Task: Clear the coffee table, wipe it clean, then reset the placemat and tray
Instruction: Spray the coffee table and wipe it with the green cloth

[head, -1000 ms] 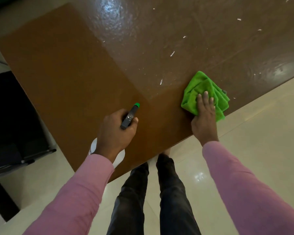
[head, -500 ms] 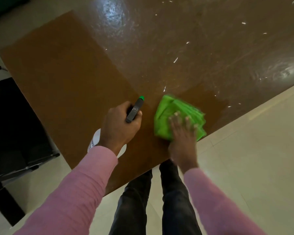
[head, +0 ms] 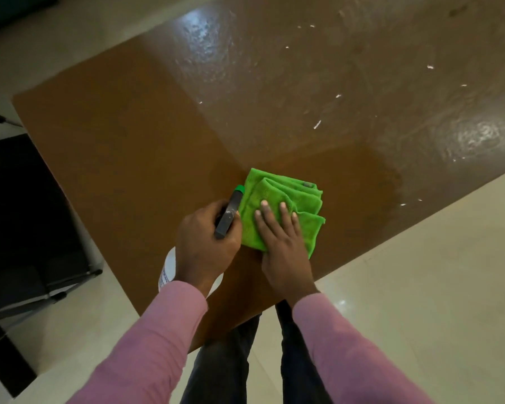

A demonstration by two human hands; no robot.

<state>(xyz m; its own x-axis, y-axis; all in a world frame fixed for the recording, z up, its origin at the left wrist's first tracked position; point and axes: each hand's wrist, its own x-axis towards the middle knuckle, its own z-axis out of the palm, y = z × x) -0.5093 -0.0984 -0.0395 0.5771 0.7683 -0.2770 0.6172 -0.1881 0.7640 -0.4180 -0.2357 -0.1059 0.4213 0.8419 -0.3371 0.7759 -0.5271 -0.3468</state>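
Observation:
The brown coffee table [head: 123, 147] fills most of the view, its right half wet and glossy with small white specks [head: 317, 124]. A folded green cloth [head: 286, 199] lies on the tabletop near the front edge. My right hand [head: 280, 243] presses flat on the cloth with straight fingers. Just left of it, my left hand [head: 204, 243] grips a spray bottle [head: 229, 212] with a dark head and green nozzle; the white body shows below my wrist. The nozzle touches the cloth's left edge.
A dark piece of furniture with metal rails [head: 27, 258] stands to the left of the table. Pale tiled floor [head: 420, 287] surrounds the table. My legs in dark trousers [head: 245, 360] stand at the table's near corner.
My right hand has swept the cloth leftward along the front edge, from the right side to beside the spray bottle. A wiped, duller patch shows where it passed. My left hand stayed put.

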